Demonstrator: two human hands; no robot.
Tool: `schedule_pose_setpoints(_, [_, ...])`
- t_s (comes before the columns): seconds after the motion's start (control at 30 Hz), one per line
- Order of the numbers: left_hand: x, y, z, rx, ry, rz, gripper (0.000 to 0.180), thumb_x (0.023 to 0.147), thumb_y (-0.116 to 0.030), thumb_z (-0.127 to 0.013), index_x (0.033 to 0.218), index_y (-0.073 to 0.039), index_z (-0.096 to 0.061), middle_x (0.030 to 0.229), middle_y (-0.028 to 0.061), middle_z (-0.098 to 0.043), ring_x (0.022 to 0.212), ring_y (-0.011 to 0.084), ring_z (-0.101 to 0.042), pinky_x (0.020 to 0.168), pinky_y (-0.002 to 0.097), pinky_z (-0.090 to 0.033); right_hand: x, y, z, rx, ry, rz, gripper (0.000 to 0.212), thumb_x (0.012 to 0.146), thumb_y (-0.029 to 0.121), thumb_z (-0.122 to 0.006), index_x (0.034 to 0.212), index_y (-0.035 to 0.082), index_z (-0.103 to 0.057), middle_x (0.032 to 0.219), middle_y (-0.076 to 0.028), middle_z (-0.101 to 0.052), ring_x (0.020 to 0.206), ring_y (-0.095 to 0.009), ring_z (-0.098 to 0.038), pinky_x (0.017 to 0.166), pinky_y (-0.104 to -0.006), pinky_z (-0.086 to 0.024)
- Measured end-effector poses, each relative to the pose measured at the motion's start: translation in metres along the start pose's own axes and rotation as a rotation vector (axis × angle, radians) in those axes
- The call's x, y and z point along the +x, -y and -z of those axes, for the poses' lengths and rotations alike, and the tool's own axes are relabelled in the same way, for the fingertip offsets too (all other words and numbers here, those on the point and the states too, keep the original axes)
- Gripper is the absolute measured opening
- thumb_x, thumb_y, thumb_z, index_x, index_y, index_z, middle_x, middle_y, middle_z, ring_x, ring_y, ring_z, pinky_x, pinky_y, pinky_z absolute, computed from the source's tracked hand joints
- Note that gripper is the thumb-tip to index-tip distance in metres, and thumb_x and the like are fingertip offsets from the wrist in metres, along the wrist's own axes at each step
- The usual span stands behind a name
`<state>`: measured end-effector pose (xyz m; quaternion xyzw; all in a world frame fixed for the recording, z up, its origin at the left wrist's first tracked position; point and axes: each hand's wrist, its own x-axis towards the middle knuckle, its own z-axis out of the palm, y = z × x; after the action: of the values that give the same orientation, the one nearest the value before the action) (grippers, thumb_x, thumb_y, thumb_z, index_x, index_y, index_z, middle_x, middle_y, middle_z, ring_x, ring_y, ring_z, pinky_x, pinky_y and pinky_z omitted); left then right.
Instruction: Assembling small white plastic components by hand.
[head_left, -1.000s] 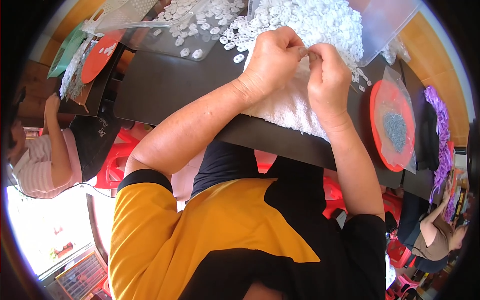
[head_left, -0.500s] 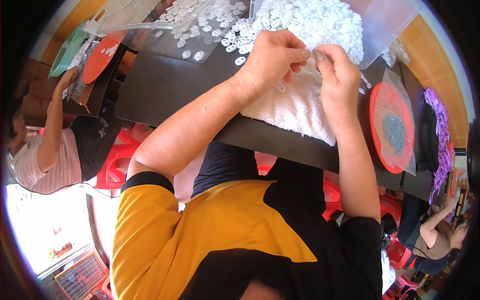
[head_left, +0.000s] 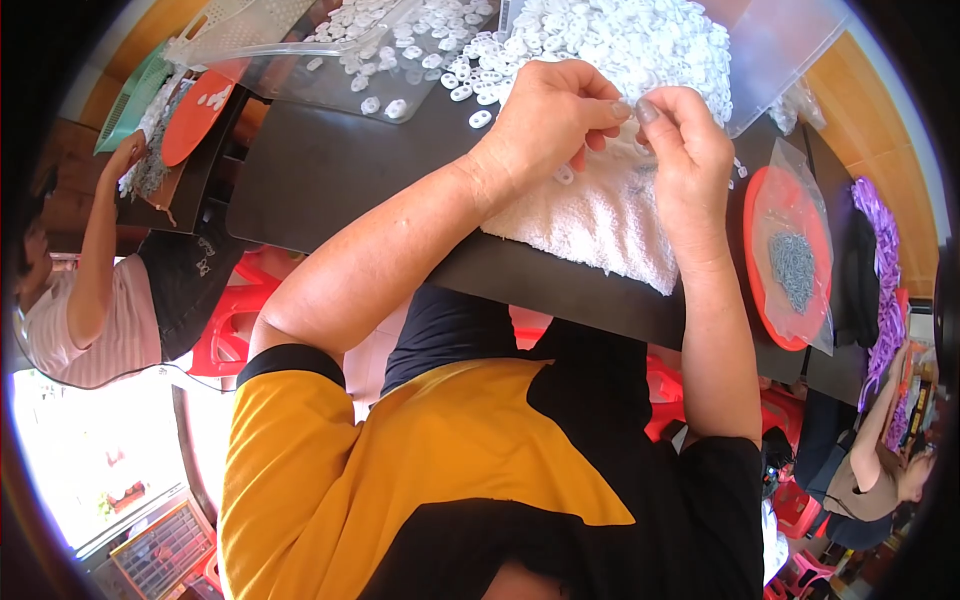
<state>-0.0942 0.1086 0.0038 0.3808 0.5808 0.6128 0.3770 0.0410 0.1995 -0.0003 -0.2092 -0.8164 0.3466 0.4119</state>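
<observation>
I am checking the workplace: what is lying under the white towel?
The white towel lies on a dark table, visible all around it. Both hands are above its far part. Whether small white rings are beneath it is hidden.

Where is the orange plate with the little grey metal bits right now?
In the head view, the orange plate sits on the dark table at the person's right, just beyond the right hand and the white towel, with purple pieces farther right.
</observation>
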Motion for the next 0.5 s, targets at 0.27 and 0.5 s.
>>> schedule_pose_setpoints(0.27, [-0.004, 0.001, -0.006, 0.045, -0.055, 0.017, 0.010, 0.089, -0.009, -0.065, 0.087, 0.001, -0.063, 0.071, 0.0025, -0.060, 0.060, 0.0071, -0.056, 0.046, 0.0224, -0.044, -0.002, 0.013, -0.005, 0.322, 0.024, -0.283, 0.011, 0.092, 0.009, -0.060, 0.090, -0.001, -0.061, 0.076, -0.003, -0.061, 0.065, -0.010, -0.055, 0.061, -0.0256, -0.045])
schedule_pose_setpoints(0.5, [-0.005, 0.003, -0.005, 0.099, -0.053, -0.055, 0.013, 0.089, -0.012, -0.064, 0.088, 0.001, -0.062, 0.068, 0.0029, -0.058, 0.056, 0.0068, -0.053, 0.044, 0.0229, -0.042, -0.003, 0.011, -0.011, 0.404, 0.035, -0.404, 0.016, 0.094, 0.014, -0.060, 0.090, -0.001, -0.062, 0.075, -0.002, -0.060, 0.063, -0.009, -0.054, 0.060, -0.0249, -0.045])
